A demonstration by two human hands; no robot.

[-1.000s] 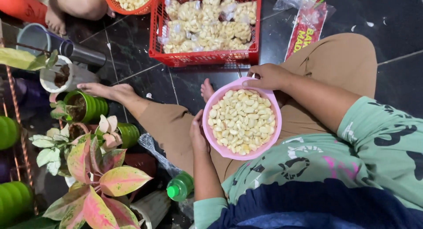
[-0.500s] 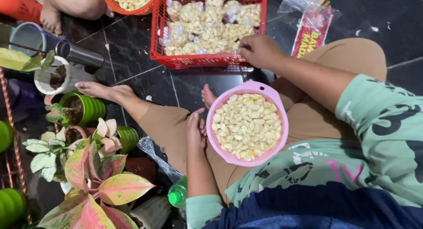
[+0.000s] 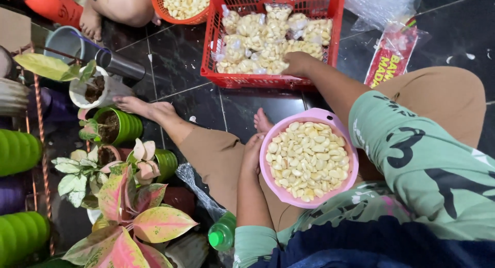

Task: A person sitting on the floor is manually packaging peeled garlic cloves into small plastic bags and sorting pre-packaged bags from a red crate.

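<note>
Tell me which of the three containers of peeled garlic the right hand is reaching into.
The red plastic crate of bagged garlic: the right hand rests on its bags. The pink bowl sits in the lap, and the orange basket stands farther off.

1. Left hand (image 3: 252,153): palm down on own left thigh, fingers loosely together pointing forward, grip slack, nothing clasped.
2. Left forearm runs straight back toward the body, elbow bent close to the torso.
3. Right hand (image 3: 297,63): reached forward and away from the body, fingers curled downward, knuckles up; fingertips hidden.
4. Right arm extended diagonally, forearm bare, green sleeve at upper arm.
</note>
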